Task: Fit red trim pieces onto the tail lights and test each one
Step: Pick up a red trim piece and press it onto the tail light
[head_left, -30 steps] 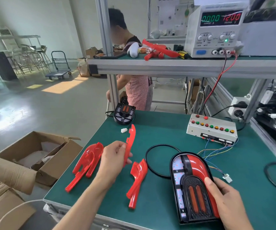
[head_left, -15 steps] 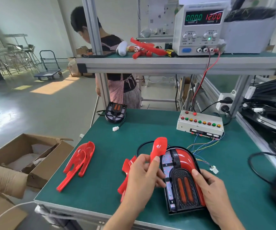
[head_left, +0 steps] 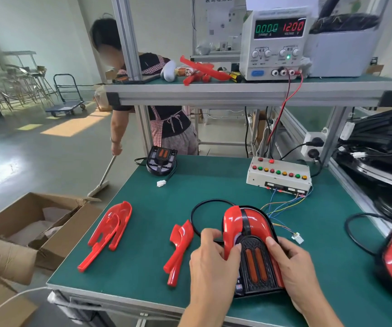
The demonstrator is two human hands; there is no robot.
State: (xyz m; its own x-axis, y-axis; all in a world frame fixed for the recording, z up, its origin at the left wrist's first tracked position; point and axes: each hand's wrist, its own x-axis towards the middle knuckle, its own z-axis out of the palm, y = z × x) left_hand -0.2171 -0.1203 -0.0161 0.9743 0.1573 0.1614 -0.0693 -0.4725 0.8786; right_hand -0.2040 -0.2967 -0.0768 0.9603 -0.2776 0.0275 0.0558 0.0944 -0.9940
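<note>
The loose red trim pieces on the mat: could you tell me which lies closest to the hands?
The smaller pile, just left of the left hand beside the tail light. The larger pile lies farther left, near the table's edge.

Both hands (head_left: 249, 263) grip tail light (head_left: 254, 260) — trim (head_left: 231, 223) seemingly seated.

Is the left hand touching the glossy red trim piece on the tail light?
Touching. In the head view, the left hand has its fingertips curled onto the red trim piece, no gap visible.

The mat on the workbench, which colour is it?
Dark green. The mat shows plainly in the head view, the only one.
</note>
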